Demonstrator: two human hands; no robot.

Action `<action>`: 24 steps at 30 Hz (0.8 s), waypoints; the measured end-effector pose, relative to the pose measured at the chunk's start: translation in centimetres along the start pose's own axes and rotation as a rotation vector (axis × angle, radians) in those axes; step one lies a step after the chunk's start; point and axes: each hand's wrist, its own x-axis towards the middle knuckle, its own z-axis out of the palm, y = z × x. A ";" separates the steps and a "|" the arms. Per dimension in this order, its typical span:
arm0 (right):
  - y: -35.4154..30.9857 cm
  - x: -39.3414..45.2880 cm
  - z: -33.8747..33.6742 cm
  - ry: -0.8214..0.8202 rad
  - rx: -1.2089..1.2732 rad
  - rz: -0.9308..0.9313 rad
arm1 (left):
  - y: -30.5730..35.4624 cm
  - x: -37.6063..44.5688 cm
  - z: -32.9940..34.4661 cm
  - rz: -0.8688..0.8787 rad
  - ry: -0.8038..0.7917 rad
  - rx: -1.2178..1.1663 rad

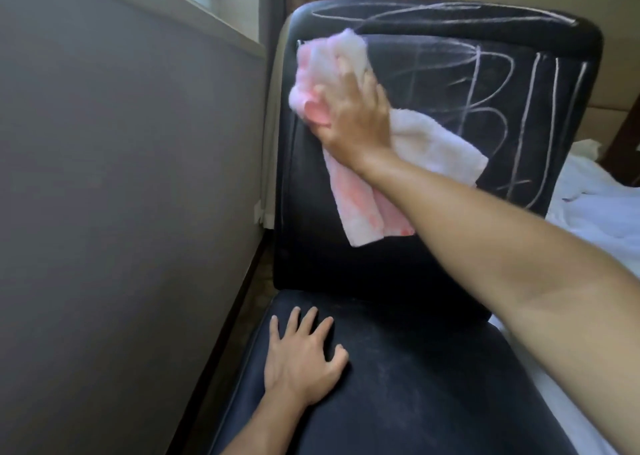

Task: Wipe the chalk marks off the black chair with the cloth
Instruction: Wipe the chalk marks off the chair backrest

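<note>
right hand (353,115): fingers curled into pink-white cloth (360,212), pressing it on the backrest, upper centre
left hand (304,357): flat, fingers spread, on the seat, lower centre
chalk marks (526,115): upper right of backrest
black chair (398,385): fills centre
wall (121,177): grey, left
bedding (602,205): white, right edge

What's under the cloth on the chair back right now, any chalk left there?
The cloth, pressed by the right hand, covers the upper left of the chair back; any chalk beneath is hidden. Chalk marks remain uncovered to its right and along the top edge.
</note>
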 end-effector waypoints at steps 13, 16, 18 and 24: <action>4.9 -11.7 4.1 0.341 -0.128 -0.635 | -0.1 -0.1 0.2 -0.010 0.029 -0.018; 9.1 -8.4 2.3 0.426 -0.158 -0.459 | 0.0 -0.1 0.0 -0.007 0.025 -0.023; 11.5 -5.3 0.7 0.419 -0.174 -0.240 | 0.1 0.0 -0.1 -0.006 0.019 -0.018; 10.6 3.4 -1.3 0.186 -0.097 0.166 | 0.3 0.1 -0.2 -0.017 0.006 -0.009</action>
